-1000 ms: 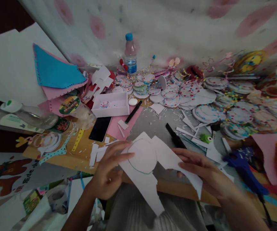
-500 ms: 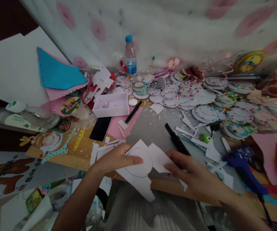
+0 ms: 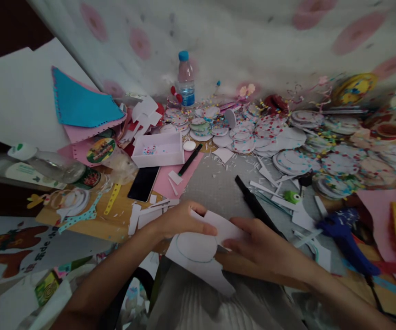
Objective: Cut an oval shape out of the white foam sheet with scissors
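Note:
My left hand [image 3: 184, 221] pinches the upper edge of a white sheet [image 3: 191, 254], with its thumb lying on top. A thin blue-green circle outline is drawn on the sheet, part of it under my thumb. The sheet hangs over my lap at the table's front edge, its lower right side cut unevenly. My right hand [image 3: 253, 240] has its fingers closed on a white strip [image 3: 226, 228] beside the circle. Whether this strip is still joined to the sheet is hidden by my fingers. Behind my right hand a black-handled tool [image 3: 255, 201] lies on the grey mat [image 3: 215, 183].
A white box [image 3: 158, 151] with small bits stands behind a dark phone [image 3: 143, 183]. Decorated white discs [image 3: 242, 137] are heaped along the back, near a water bottle [image 3: 186, 82]. A blue glue gun [image 3: 347, 243] lies at right, with paper scraps [image 3: 303, 215] nearby.
My left hand has shifted up and right along the sheet, and the drawn circle has swung lower. My right hand has come closer to the left, bringing the strip nearer.

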The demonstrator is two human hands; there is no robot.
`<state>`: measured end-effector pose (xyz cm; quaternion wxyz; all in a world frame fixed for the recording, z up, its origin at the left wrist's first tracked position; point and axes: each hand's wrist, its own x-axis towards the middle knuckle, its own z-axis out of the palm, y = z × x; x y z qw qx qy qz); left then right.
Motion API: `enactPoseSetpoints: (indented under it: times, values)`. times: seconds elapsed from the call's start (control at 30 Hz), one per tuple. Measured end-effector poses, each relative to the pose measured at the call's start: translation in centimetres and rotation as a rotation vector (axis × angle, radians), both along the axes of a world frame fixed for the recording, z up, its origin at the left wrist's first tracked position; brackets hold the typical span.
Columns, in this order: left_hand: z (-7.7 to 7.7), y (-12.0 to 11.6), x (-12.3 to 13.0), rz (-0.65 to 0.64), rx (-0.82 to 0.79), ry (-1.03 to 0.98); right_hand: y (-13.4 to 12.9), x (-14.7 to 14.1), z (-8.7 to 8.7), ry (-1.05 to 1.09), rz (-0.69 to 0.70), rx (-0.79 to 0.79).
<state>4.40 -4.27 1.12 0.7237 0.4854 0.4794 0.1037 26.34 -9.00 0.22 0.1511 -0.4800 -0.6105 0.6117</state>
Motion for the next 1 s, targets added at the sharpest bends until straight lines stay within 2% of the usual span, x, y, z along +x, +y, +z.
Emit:
enactPoseSetpoints:
  times: [0.2,0.5,0.73,0.87,1.0]
  values:
    - [0.2,0.3,0.0,0.034,-0.11,-0.083,0.4,-0.2,1.0,0.026,-0.001,-0.035]
    - [2.0,0.9,0.0,-0.046,-0.163,-0.14,0.4,-0.6,2.6,0.131,-0.029,-0.119]
    - [2.4,1.0,0.2,-0.081,-0.15,-0.159,0.2,-0.2,2.0,0.177,-0.004,-0.076]
    - [1.5,1.1,0.2,-0.084,-0.179,-0.191,0.2,-0.1,1.8,0.218,0.033,-0.032]
    - [-0.5,1.0,0.3,-0.092,-0.349,-0.197,-0.1,0.5,3.7,0.466,0.192,0.185]
